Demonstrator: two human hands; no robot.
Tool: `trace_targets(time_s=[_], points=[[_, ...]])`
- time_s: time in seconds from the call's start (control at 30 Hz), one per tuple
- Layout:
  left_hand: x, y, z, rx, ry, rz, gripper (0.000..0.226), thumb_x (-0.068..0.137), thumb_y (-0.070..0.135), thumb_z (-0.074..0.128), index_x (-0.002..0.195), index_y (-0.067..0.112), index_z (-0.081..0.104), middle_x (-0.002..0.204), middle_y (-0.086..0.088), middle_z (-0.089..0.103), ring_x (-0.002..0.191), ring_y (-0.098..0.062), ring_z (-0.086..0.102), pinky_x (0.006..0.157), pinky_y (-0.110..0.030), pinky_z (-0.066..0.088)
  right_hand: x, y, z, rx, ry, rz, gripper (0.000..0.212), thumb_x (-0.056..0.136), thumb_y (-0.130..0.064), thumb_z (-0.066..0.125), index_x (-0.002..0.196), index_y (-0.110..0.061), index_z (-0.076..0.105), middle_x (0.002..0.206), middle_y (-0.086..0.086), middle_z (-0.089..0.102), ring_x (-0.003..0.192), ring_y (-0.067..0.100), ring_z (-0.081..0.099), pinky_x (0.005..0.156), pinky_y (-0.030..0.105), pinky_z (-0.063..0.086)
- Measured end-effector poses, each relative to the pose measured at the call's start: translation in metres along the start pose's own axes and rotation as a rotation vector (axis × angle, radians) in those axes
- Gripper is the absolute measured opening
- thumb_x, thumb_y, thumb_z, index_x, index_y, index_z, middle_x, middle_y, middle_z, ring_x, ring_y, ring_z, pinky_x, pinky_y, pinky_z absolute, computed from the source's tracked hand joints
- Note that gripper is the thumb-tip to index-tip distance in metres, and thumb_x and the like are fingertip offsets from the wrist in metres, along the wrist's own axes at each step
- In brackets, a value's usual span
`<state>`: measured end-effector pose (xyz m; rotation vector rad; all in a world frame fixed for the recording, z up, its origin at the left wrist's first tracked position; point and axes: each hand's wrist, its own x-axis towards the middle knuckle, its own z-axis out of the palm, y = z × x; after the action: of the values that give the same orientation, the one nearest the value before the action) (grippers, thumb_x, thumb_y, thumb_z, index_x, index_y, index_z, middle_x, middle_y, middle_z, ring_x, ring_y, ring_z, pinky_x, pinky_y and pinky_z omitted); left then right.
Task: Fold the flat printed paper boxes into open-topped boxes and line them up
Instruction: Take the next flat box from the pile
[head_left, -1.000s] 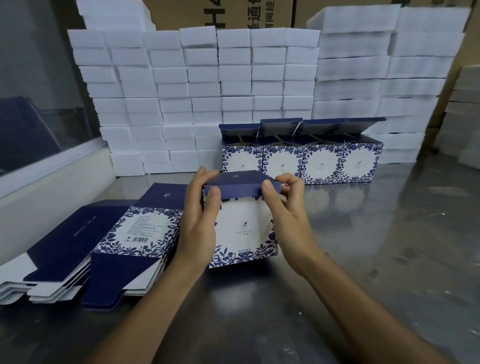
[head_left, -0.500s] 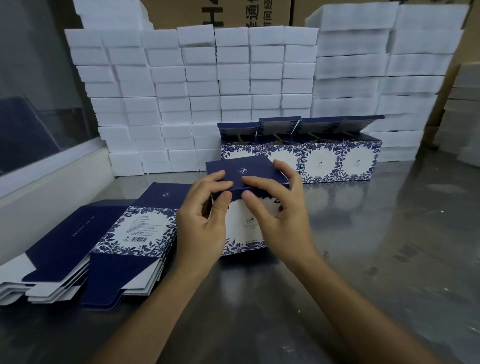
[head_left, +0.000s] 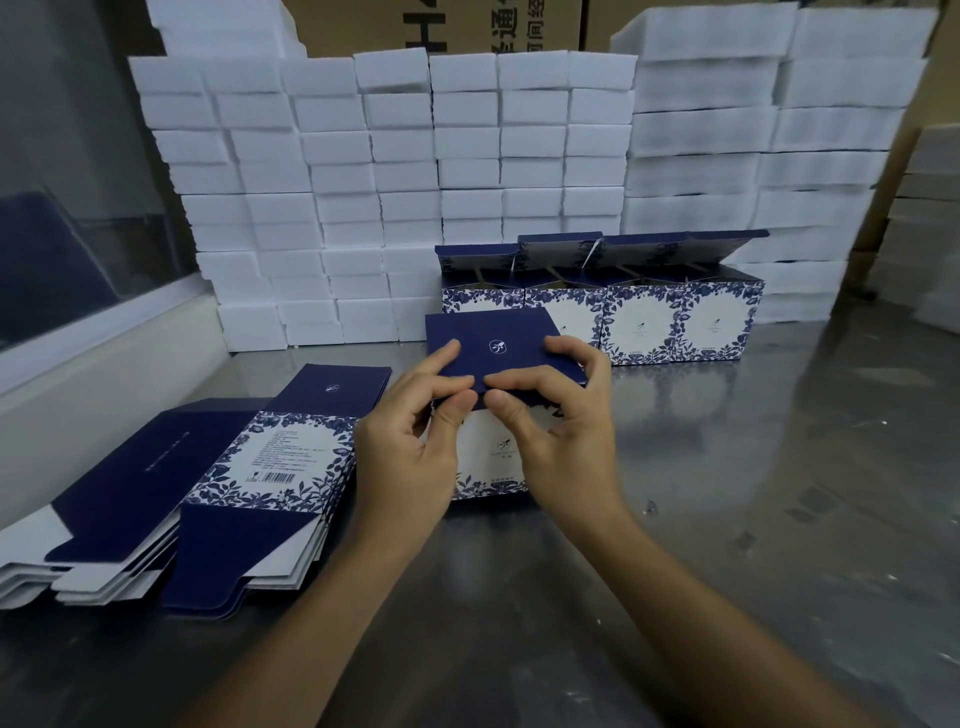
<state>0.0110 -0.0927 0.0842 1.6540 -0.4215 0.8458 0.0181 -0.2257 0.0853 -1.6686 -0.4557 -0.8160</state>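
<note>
at frame centre both hands, left hand (head_left: 410, 457) and right hand (head_left: 563, 441), pinch the navy flap of the box in hand (head_left: 496, 395) on the surface (head_left: 727, 493), with 4 folded boxes (head_left: 644, 317) lined up behind and flat boxes (head_left: 223, 478) stacked lower left still unfolded.

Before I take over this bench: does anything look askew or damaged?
Nothing looks damaged. The flat stacks are fanned unevenly, and in the finished row the raised lids overlap at differing angles.
</note>
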Motion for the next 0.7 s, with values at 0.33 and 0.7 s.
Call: trace_targets(time_s=[0.33,0.7], points=[[0.005,-0.001,-0.006,0.044,0.057,0.028,0.013,0.092,0.008,0.066,0.097,0.019,0.071,0.12,0.011,0.066,0.114,-0.008,0.064,0.092,-0.032,0.055,0.002,0.004,-0.002,0.021,-0.021,0.023,0.02,0.093,-0.009,0.068,0.097,-0.029,0.069,0.122,0.001,0.051,0.117,0.004,0.053,0.092,0.011,0.042],[0.007,-0.005,-0.01,0.029,0.076,-0.007,0.016,0.093,0.006,0.065,0.093,0.021,0.071,0.116,0.012,0.067,0.105,0.005,0.064,0.08,-0.011,0.05,0.002,0.014,-0.002,0.034,0.003,0.051,0.017,0.095,-0.012,0.066,0.102,-0.027,0.069,0.123,-0.009,0.058,0.115,0.004,0.057,0.09,0.032,0.053]])
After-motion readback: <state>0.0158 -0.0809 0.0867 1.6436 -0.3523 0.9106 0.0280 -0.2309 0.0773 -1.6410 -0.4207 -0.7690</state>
